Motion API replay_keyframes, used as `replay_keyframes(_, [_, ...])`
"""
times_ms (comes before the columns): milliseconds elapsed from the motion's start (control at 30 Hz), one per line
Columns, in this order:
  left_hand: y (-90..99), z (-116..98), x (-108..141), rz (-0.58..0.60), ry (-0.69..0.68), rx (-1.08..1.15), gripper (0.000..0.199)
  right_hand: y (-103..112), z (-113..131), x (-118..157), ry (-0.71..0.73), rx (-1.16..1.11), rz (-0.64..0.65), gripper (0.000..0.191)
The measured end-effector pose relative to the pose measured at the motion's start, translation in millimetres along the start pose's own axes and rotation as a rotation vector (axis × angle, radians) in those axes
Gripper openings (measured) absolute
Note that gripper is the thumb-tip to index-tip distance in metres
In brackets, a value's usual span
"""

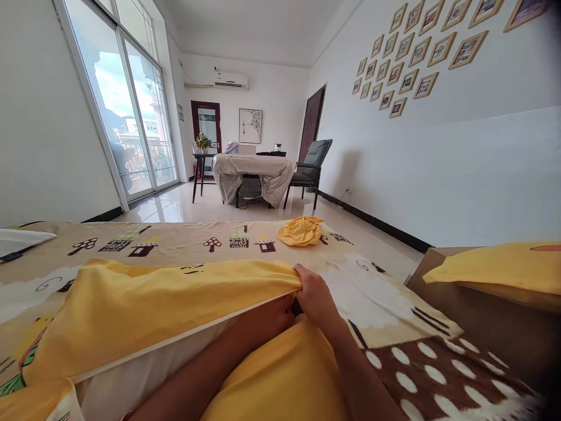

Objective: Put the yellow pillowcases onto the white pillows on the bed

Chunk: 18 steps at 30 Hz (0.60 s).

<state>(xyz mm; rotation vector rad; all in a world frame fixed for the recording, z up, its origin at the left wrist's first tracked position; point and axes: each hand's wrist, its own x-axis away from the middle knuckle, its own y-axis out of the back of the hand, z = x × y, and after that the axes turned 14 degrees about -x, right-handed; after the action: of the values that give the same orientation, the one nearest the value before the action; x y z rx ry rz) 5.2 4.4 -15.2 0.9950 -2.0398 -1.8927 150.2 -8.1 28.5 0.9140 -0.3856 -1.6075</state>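
Note:
A yellow pillowcase [184,292] with small dark markings lies stretched across the bed, its long pale-edged opening facing me. White fabric [153,362] shows inside the opening. My right hand [316,295] is closed on the right corner of the pillowcase, pinching its edge. My left hand [283,311] reaches in under that edge, close beside the right. Its fingers are curled and partly hidden, so what they hold cannot be made out. Below my arms bulges more smooth yellow fabric [280,380]. At lower left a folded yellow piece [39,400] lies against the pillowcase.
A patterned blanket [372,292] covers the bed. A crumpled yellow cloth [301,231] lies near its far edge. At right, a yellow pillow [499,272] rests on a brown cardboard box [486,318]. Beyond stand a covered table [254,166] and a dark chair [313,166].

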Motion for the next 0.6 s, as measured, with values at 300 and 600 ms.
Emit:
replay_keyframes(300, [-18.2,10.3,1.1,0.042,-0.355,-0.467,0.043,-0.9,-0.6,-2.1,0.113,-0.370,0.004,0.032])
replay_keyframes(600, [1.2,-5.4,8.5,-0.152,0.079,-0.197,0.036,12.2,-10.8,-4.6,0.115,-0.428,0.054,0.050])
